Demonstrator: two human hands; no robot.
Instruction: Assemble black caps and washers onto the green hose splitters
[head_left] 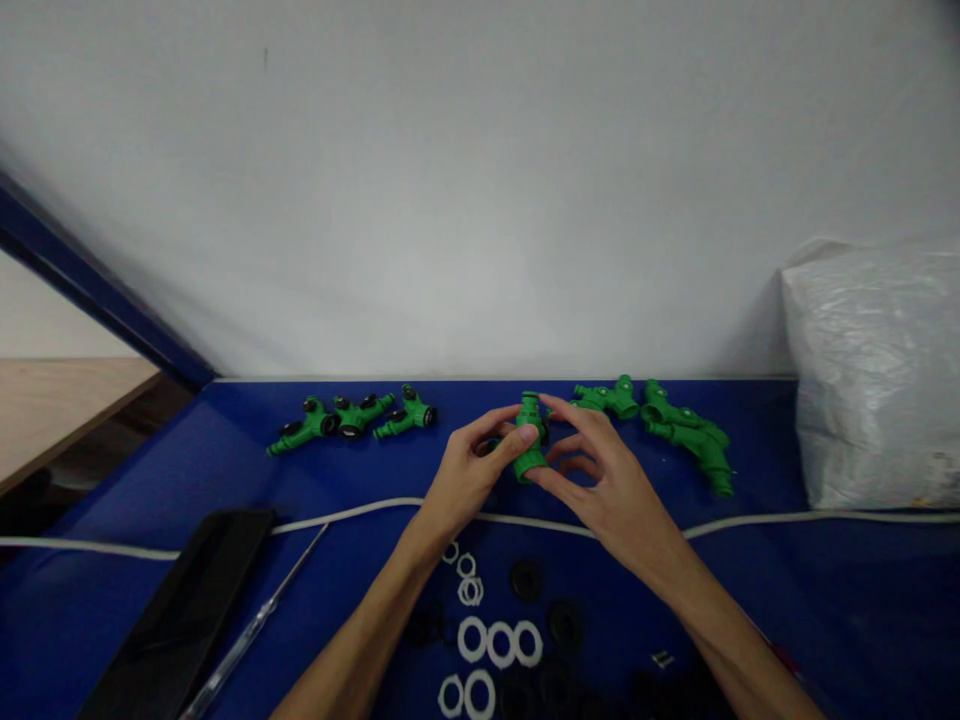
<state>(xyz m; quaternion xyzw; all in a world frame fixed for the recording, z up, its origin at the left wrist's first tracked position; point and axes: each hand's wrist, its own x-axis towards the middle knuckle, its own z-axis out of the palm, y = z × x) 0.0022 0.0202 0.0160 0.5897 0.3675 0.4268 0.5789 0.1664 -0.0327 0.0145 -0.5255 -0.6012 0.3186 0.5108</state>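
Observation:
Over the middle of the blue table I hold a green plastic hose splitter upright in both hands. My left hand is closed on it from the left, its thumb pressed across the front of the body. From the right, my right hand spans it, the index finger near its top end and the thumb at its wide lower end. Its back side is hidden by my fingers. Just behind my right hand lie more green splitters. Below my wrists are white ring nuts and dark rings.
Green splitters with black parts lie at the back left. A white cable crosses the table beneath my arms. At left are a black flat object and a thin screwdriver. A plastic-wrapped bag stands at right, against the wall.

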